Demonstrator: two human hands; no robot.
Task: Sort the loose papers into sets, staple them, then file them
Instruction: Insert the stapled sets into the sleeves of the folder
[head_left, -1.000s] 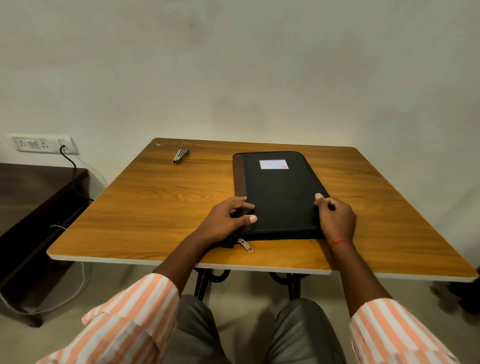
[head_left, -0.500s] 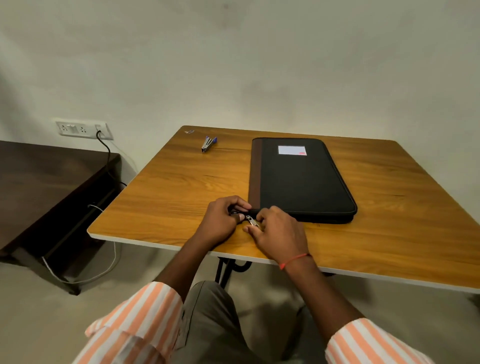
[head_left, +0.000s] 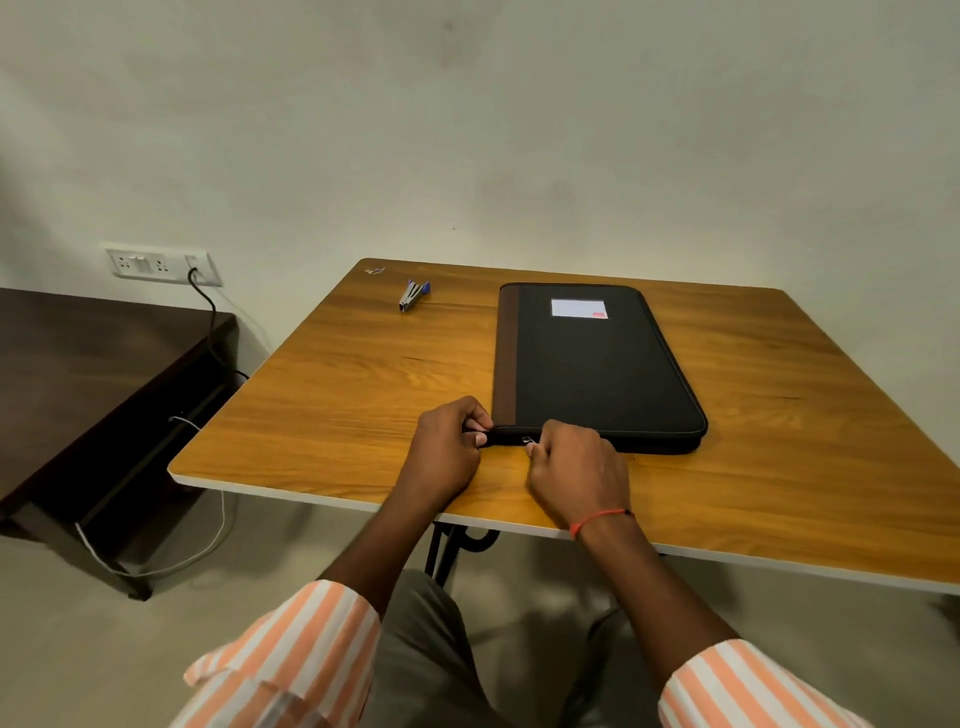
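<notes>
Lying flat at the centre of the bench (head_left: 322, 395) is a zipped black folder (head_left: 597, 364). The left hand (head_left: 447, 452) is pinching its near-left corner, while the right hand (head_left: 576, 473) is gripping the zipper pull (head_left: 527, 440). A stapler (head_left: 413, 295) is resting upper left.

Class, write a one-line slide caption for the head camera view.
Left hand steadies the zippered black folder while right hand pinches its zipper pull; stapler waits.
</notes>
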